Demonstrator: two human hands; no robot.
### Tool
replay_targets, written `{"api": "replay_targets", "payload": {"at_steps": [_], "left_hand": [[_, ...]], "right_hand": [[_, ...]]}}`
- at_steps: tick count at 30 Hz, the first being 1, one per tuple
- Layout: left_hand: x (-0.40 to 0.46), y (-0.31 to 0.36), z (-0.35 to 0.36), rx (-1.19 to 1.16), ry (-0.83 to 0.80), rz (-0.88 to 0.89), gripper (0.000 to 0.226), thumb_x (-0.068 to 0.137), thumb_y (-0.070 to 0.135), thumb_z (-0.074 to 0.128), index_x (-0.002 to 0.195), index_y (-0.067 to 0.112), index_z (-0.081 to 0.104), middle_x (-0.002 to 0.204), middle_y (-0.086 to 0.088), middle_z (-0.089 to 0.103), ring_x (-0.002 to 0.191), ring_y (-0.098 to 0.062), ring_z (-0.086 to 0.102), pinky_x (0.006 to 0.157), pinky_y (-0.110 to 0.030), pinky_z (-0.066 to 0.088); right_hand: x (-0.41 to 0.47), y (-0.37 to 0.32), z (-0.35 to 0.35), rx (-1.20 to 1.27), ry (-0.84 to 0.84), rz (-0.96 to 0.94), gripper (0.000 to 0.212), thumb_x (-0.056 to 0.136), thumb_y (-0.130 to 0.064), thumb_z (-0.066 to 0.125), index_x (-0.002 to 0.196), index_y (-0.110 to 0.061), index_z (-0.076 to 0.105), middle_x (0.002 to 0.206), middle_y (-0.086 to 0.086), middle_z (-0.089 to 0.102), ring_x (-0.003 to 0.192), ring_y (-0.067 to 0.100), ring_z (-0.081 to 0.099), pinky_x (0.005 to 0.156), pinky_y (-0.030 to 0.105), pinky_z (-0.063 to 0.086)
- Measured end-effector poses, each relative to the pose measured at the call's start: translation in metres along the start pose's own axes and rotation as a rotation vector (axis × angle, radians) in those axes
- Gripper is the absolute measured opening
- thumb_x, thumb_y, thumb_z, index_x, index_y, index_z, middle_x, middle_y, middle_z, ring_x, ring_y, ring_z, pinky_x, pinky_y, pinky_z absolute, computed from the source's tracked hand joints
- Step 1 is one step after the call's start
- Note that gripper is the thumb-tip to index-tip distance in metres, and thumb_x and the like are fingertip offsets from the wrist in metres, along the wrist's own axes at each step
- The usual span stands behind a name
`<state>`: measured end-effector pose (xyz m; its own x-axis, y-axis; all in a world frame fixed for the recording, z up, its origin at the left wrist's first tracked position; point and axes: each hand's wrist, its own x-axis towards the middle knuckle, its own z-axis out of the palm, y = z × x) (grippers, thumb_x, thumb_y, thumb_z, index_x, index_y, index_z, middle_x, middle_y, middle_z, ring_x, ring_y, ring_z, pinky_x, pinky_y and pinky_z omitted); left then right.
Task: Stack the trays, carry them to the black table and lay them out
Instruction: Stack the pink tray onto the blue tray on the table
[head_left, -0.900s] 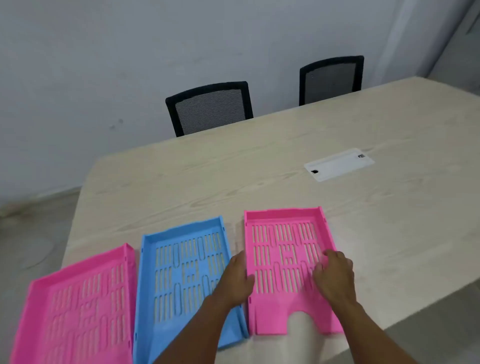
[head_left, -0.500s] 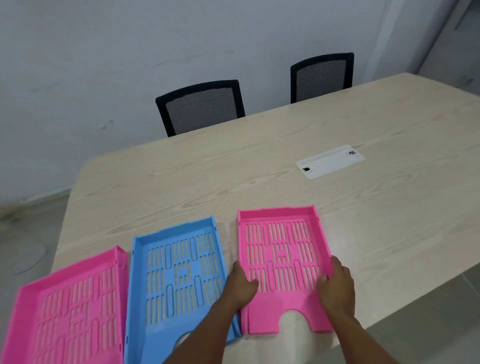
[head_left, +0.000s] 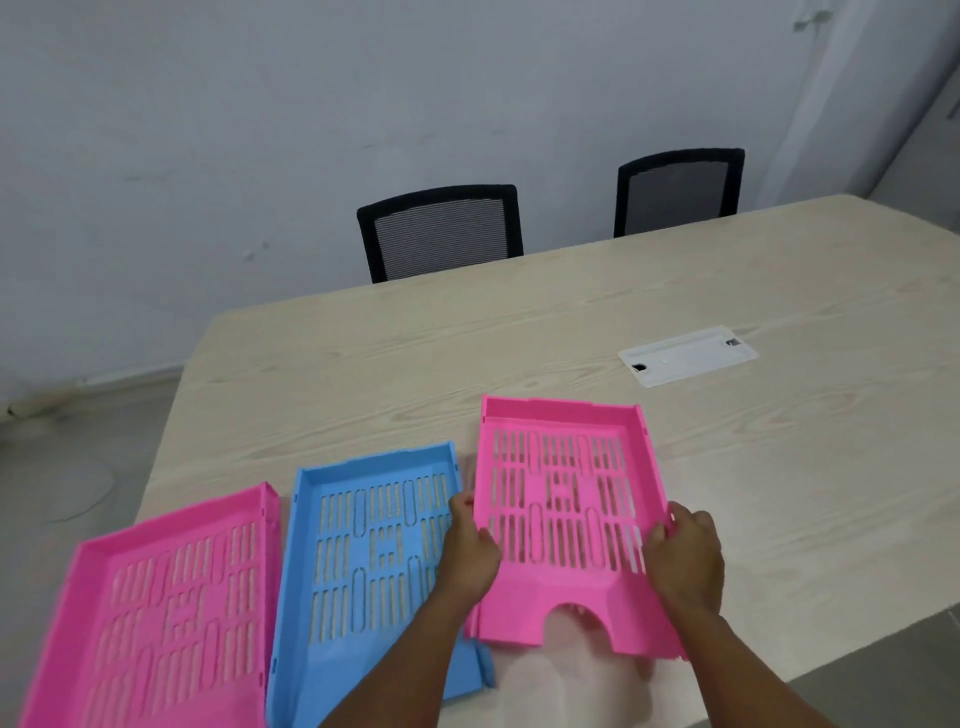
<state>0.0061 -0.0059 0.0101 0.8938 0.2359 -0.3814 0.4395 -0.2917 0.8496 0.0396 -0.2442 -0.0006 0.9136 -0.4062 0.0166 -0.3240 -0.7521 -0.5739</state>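
Three slotted plastic trays lie in a row at the near edge of a light wooden table (head_left: 571, 322). The right pink tray (head_left: 561, 499) is lifted off the table, its near end raised. My left hand (head_left: 470, 551) grips its left wall and my right hand (head_left: 685, 558) grips its right wall. A blue tray (head_left: 363, 561) lies flat in the middle, touching my left forearm. A second pink tray (head_left: 166, 613) lies flat at the far left, partly cut off by the frame.
A white cable-port cover (head_left: 685, 356) is set into the table at the right. Two black mesh chairs (head_left: 441, 231) (head_left: 678, 192) stand at the far side against a grey wall. Floor shows left of the table. No black table is in view.
Both hands closed on the side walls of the right pink tray and raised it off the table. The camera view shifted, so the trays appear further right.
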Motion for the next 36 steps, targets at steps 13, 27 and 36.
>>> {"api": "replay_targets", "payload": {"at_steps": [13,27,36], "left_hand": [[-0.033,-0.064,-0.132,0.034,0.410,-0.027,0.058,0.089,-0.012,0.041,0.141,0.010,0.043,0.131,-0.015,0.062,0.100,-0.017,0.058,0.080,-0.020,0.038],[-0.066,-0.117,-0.185,-0.011,0.365,-0.097,0.058,0.096,-0.007,0.039,0.147,0.018,0.030,0.089,0.001,0.067,0.058,-0.020,0.062,0.047,-0.029,0.049],[-0.053,-0.130,-0.178,-0.030,0.359,-0.111,0.058,0.096,-0.003,0.040,0.147,0.022,0.027,0.091,-0.015,0.071,0.057,-0.026,0.057,0.050,-0.034,0.047]], "right_hand": [[-0.067,-0.101,0.073,0.163,-0.239,-0.246,0.022,0.090,-0.007,0.052,0.106,-0.006,0.068,0.094,0.010,0.055,0.073,0.024,0.052,0.072,0.035,0.048],[-0.129,-0.130,0.106,0.203,-0.351,-0.304,0.022,0.093,-0.014,0.048,0.108,-0.015,0.065,0.093,0.000,0.051,0.077,0.013,0.060,0.076,0.040,0.058],[-0.121,-0.127,0.103,0.195,-0.371,-0.324,0.029,0.097,-0.011,0.046,0.121,-0.012,0.062,0.096,0.004,0.056,0.077,0.013,0.057,0.071,0.029,0.049]]}}
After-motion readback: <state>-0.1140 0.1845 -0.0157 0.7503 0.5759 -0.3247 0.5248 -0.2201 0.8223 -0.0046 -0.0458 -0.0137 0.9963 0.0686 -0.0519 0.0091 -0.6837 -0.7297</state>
